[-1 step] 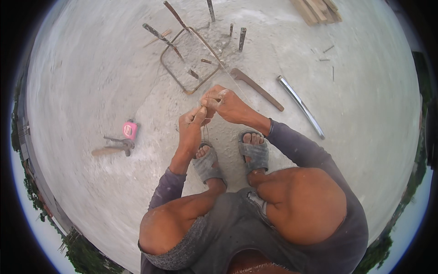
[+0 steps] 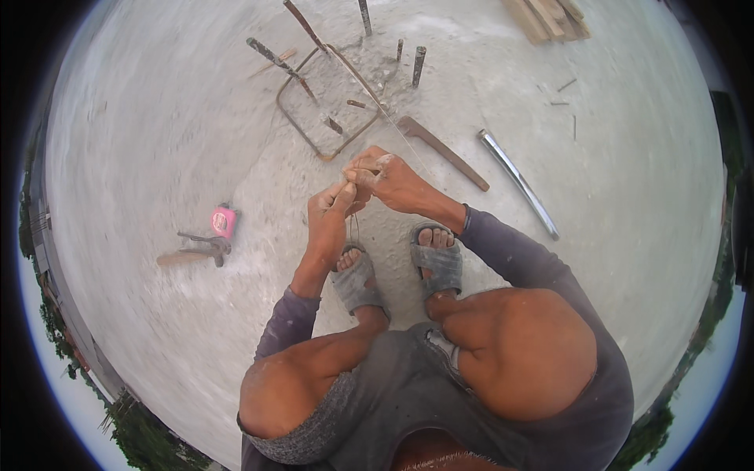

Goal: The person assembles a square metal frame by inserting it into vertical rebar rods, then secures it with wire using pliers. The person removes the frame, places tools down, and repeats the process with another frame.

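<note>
Both of my hands meet in front of me over the concrete floor, fingertips pinched together. My left hand [image 2: 328,216] is closed on a thin wire [image 2: 355,229], whose bent ends hang below the fingers. From the right, my right hand [image 2: 386,182] pinches the same wire, its fingers touching those of the left. Just beyond the hands lies a squared loop of bent steel bar [image 2: 292,123] among upright rebar stubs [image 2: 419,67]. A pale string [image 2: 404,140] runs from the loop toward my right hand; its near end is hard to follow.
To the right lie a rusty flat bar with a hooked end [image 2: 448,155] and a shiny metal tube [image 2: 518,184]. A pink tape measure [image 2: 224,222] and a wooden-handled hammer [image 2: 188,257] are at left. Wood planks [image 2: 547,17] and several nails [image 2: 567,84] lie far right.
</note>
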The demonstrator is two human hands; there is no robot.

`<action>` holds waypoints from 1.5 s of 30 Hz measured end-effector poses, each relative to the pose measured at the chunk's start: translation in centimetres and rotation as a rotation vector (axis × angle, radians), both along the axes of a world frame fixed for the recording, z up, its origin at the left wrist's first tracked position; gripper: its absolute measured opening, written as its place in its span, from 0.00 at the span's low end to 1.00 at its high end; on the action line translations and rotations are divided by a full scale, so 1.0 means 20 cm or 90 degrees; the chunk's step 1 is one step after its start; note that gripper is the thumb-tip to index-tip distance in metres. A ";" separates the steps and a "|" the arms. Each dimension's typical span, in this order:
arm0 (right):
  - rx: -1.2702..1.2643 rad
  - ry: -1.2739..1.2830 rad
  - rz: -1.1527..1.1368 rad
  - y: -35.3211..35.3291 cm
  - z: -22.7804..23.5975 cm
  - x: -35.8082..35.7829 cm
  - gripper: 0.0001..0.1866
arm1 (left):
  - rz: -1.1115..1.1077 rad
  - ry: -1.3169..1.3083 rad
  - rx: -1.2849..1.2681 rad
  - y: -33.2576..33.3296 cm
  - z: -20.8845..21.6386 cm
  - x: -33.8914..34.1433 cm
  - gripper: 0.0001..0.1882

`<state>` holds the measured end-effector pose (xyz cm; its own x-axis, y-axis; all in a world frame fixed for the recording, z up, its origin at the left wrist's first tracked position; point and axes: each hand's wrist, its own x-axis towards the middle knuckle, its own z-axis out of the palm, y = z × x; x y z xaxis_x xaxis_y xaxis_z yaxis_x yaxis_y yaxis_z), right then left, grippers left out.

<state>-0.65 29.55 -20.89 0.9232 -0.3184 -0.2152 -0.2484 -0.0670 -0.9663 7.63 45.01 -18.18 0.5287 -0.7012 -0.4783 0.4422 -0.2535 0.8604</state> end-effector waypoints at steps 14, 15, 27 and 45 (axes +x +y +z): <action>0.429 0.002 -0.088 0.22 0.18 -0.09 0.31 | 0.050 -0.147 0.044 -0.08 0.14 0.07 0.17; 0.388 0.016 -0.068 0.21 0.19 -0.10 0.28 | 0.047 -0.120 0.056 -0.08 0.14 0.08 0.18; 0.479 0.142 -0.065 0.00 0.07 -0.04 0.14 | 0.212 0.065 -0.088 -0.11 -0.07 0.06 0.13; 0.430 0.160 0.004 -0.08 0.28 0.02 0.16 | 0.229 -0.139 -0.094 -0.15 0.02 0.06 0.24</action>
<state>-0.34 27.98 -15.37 0.8212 -0.0354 -0.5696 -0.4706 0.5226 -0.7110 8.76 42.09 -17.85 0.8286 -0.5074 -0.2368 0.2838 0.0160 0.9588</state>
